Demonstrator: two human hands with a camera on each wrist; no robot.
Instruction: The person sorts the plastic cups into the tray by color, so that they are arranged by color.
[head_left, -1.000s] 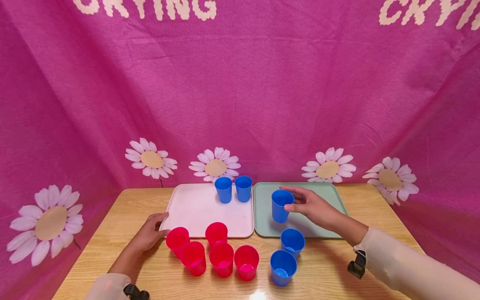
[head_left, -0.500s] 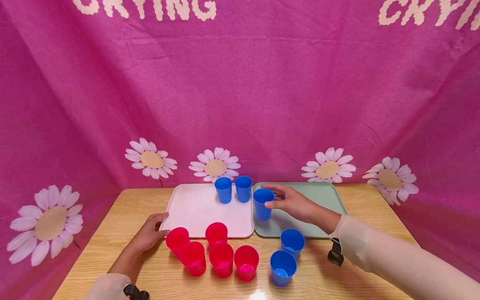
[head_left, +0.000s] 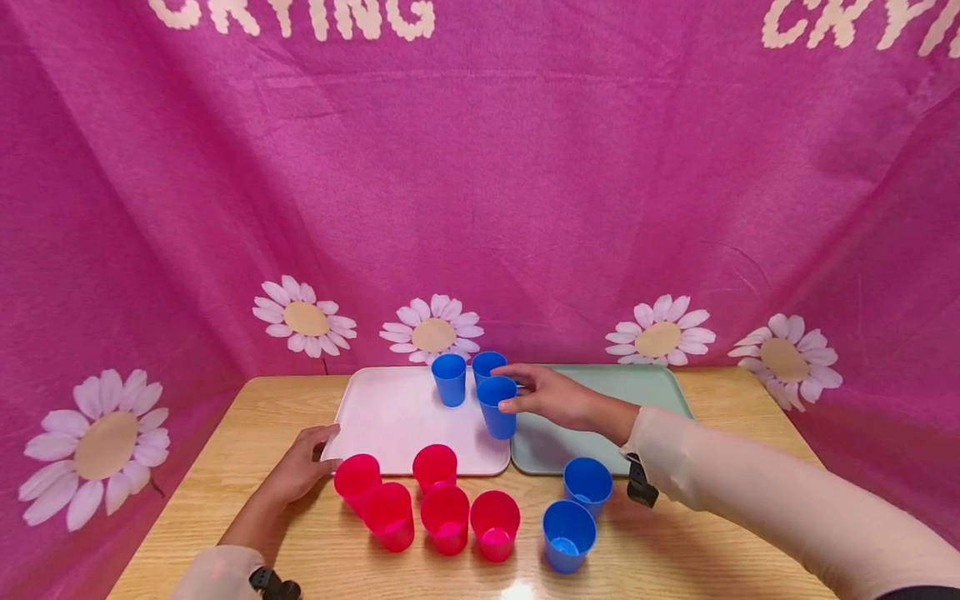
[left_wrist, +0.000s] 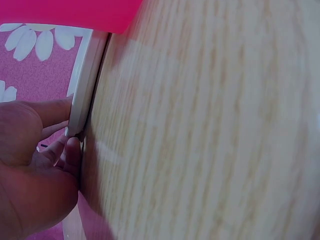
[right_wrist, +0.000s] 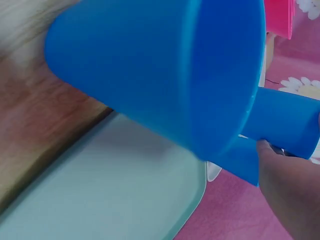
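Note:
My right hand (head_left: 553, 395) grips a blue cup (head_left: 496, 412) upright between thumb and fingers, over the right edge of the white tray (head_left: 390, 421). In the right wrist view, a thumb (right_wrist: 280, 175) lies along the held cup (right_wrist: 237, 160). Two more blue cups, one at the tray's back (head_left: 449, 382) and one (head_left: 487, 362) partly hidden behind the held cup, stand there. At the tray's front left corner, my left hand (head_left: 298, 463) holds the edge; the left wrist view has the thumb and fingers around the tray rim (left_wrist: 85, 85).
Several red cups (head_left: 447, 521) stand on the wooden table (head_left: 262, 417) before the white tray. Two blue cups (head_left: 568, 537) stand to their right. A green tray (head_left: 622, 392) adjoins the white one. A pink cloth (head_left: 525, 208) hangs behind.
My right hand has carried the blue cup leftward, from above the green tray to the white tray's right edge. My left hand has stayed at its corner.

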